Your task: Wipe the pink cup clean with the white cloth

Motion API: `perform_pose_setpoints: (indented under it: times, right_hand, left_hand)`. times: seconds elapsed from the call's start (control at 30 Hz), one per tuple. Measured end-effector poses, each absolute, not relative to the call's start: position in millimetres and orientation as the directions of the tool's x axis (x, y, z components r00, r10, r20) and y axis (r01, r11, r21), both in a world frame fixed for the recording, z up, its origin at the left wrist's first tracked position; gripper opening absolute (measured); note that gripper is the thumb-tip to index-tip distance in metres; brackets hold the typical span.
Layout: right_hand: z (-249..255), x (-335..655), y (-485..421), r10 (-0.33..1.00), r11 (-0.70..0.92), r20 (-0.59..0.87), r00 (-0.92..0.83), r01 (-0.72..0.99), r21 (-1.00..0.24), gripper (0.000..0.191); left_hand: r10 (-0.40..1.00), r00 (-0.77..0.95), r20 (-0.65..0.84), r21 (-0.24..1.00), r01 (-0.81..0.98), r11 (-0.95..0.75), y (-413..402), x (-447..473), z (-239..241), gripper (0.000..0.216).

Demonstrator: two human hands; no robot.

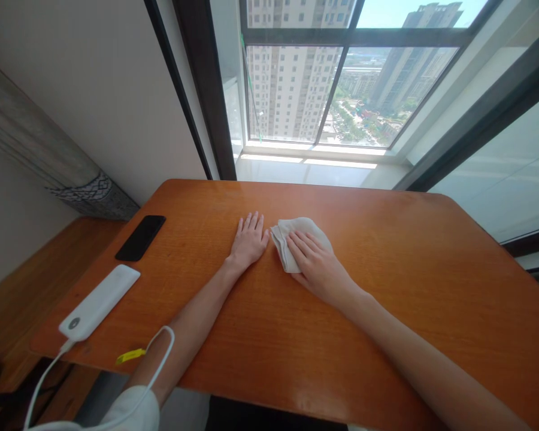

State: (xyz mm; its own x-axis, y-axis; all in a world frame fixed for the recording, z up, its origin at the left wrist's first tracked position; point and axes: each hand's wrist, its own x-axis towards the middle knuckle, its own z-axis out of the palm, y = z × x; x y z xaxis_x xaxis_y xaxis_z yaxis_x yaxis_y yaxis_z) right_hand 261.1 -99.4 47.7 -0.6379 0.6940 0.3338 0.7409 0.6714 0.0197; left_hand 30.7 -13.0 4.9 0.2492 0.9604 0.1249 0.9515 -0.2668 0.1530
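My left hand (249,239) lies flat on the orange wooden table (386,269), fingers stretched out and together, holding nothing. Just to its right, my right hand (317,263) rests palm down on a folded white cloth (291,230), fingers extended and pressing on it. The cloth sits near the middle of the tabletop, and part of it is hidden under my right hand. The two hands are a few centimetres apart.
A black phone (141,237) lies face down near the table's left edge. Closer to me is a white power bank (99,302) with a white cable (161,353) carrying a yellow tag. A large window stands beyond the table's far edge.
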Motion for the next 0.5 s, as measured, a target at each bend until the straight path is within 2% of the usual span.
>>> perform_pose_setpoints:
  times: [0.17, 0.33, 0.5]
  right_hand:
    - [42, 254, -96, 0.697, 0.659, 0.372, -0.612, 0.752, 0.002, 0.058]
    - [44, 255, -92, 0.721, 0.667, 0.332, -0.608, 0.739, -0.095, 0.023]
    - [33, 256, -90, 0.686, 0.686, 0.440, -0.579, 0.717, -0.127, 0.019]
  left_hand:
    - [0.958, 0.254, 0.136, 0.168, 0.947, -0.275, -13, 29, 4, 0.067]
    - [0.955, 0.249, 0.161, 0.194, 0.941, -0.278, -12, 29, 2, 0.065]
    - [0.954, 0.251, 0.161, 0.220, 0.934, -0.283, -11, 29, 1, 0.066]
